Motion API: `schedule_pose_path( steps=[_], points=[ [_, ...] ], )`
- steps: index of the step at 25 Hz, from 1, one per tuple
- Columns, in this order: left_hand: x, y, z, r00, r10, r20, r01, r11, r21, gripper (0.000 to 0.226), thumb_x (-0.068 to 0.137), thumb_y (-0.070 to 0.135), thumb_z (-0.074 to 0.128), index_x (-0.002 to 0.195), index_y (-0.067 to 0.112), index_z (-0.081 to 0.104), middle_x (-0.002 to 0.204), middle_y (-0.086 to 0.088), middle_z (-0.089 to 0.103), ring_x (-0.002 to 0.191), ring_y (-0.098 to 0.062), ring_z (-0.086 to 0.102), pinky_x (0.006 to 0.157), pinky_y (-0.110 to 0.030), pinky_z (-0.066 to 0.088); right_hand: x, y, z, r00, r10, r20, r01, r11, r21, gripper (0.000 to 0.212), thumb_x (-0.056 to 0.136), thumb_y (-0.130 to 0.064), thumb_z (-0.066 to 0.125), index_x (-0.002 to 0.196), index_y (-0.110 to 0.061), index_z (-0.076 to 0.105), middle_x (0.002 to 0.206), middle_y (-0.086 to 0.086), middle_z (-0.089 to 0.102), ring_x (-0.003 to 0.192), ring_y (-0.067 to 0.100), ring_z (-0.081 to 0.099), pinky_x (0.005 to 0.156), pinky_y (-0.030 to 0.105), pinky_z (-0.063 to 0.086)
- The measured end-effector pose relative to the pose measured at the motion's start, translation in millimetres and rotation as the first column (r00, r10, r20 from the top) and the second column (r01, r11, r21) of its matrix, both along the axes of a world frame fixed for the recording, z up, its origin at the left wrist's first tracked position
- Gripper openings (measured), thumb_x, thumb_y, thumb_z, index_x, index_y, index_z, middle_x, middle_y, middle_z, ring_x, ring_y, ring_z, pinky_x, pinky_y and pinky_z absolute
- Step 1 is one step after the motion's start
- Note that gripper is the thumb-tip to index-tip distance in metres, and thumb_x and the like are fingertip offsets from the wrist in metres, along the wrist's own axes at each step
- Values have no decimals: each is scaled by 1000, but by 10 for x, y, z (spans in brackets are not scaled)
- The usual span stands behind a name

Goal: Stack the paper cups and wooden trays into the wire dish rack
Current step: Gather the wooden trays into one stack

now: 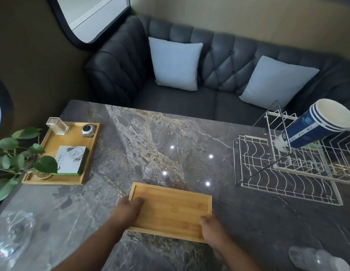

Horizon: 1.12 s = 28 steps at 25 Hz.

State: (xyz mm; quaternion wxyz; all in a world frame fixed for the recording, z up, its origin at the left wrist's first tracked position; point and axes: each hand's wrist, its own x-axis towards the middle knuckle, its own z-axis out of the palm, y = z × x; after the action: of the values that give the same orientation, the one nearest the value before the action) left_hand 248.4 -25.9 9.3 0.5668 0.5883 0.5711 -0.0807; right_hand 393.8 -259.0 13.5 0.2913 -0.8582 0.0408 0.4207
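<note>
A small wooden tray (pixel 174 208) lies flat near the front of the marble table. My left hand (pixel 125 214) grips its left edge, thumb on top. My right hand (pixel 213 229) grips its near right corner. The white wire dish rack (pixel 287 182) stands at the right of the table. A stack of blue and white paper cups (pixel 315 126) lies tilted on its side on the rack's upper tier, open mouths facing right and up.
A larger wooden tray (pixel 51 141) at the left holds a clear box, a small round device and a green-edged box. A leafy plant (pixel 17 157) overhangs it. Crumpled clear plastic (pixel 12 233) lies front left. A grey sofa with two pale cushions stands behind the table.
</note>
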Motion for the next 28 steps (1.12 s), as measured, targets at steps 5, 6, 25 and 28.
schedule_pose_path(
  steps=[5,6,25,28],
  points=[
    [-81,84,-77,983,158,92,-137,970,-203,41,89,49,68,120,23,60,113,-5,71,99,-27,69,72,-38,55,-10,33,22,991,-105,-81,109,993,39,19,101,-18,42,114,-14,55,104,3,63,92,16,60,75,32,46],
    [-77,116,-86,982,159,106,-134,968,-211,41,87,48,71,118,23,61,111,-6,73,97,-28,71,72,-39,56,-3,27,19,989,-118,-88,122,992,40,18,101,-17,41,112,-13,55,101,3,62,90,16,59,70,31,44],
    [-62,352,151,947,122,296,102,761,-640,63,68,41,91,116,4,76,127,-30,67,114,-49,67,84,-56,59,531,-79,103,885,-207,-416,373,851,369,41,87,-35,79,118,-10,71,111,17,78,106,38,74,97,62,55],
    [-19,499,172,915,92,392,177,783,-597,62,76,35,87,127,3,70,133,-29,65,121,-47,63,92,-55,57,772,-50,278,938,61,-341,103,891,441,54,80,-32,85,127,-11,68,115,6,79,109,25,74,98,43,58]
  ],
)
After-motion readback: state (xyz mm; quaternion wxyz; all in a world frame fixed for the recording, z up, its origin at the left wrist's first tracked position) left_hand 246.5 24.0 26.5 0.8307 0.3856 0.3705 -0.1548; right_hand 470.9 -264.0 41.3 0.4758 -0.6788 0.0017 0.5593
